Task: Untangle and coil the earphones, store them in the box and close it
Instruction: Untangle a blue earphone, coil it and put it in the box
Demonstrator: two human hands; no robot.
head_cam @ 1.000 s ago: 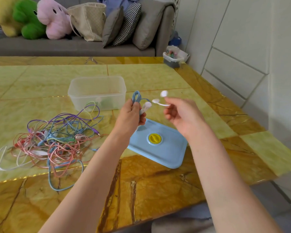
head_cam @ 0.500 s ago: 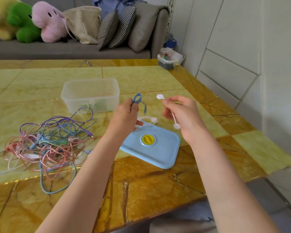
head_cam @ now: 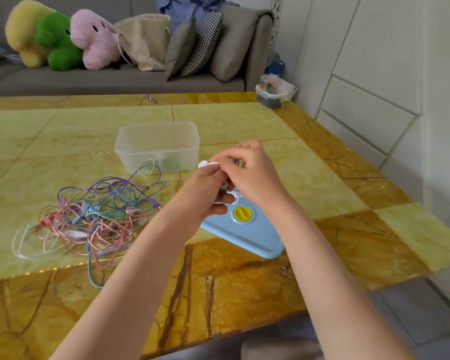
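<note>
My left hand [head_cam: 203,196] and my right hand [head_cam: 250,175] meet above the blue lid [head_cam: 247,235] and both grip one pair of earphones [head_cam: 205,164]. A white earbud sticks out to the left of my fingers, and a white cable loop hangs below them; most of the coil is hidden in my hands. The clear plastic box [head_cam: 157,146] stands open just behind my hands. A tangle of pink, blue, purple and white earphone cables [head_cam: 94,216] lies on the table to the left.
The lid with its yellow knob [head_cam: 242,213] lies flat near the table's front right. A small tub [head_cam: 270,96] sits past the far right corner. A sofa [head_cam: 120,81] with plush toys, a bag and cushions runs behind the table.
My hands have come together; the right hand has moved left onto the left hand. The blue coil and the earbuds that stood apart are now mostly covered by my fingers.
</note>
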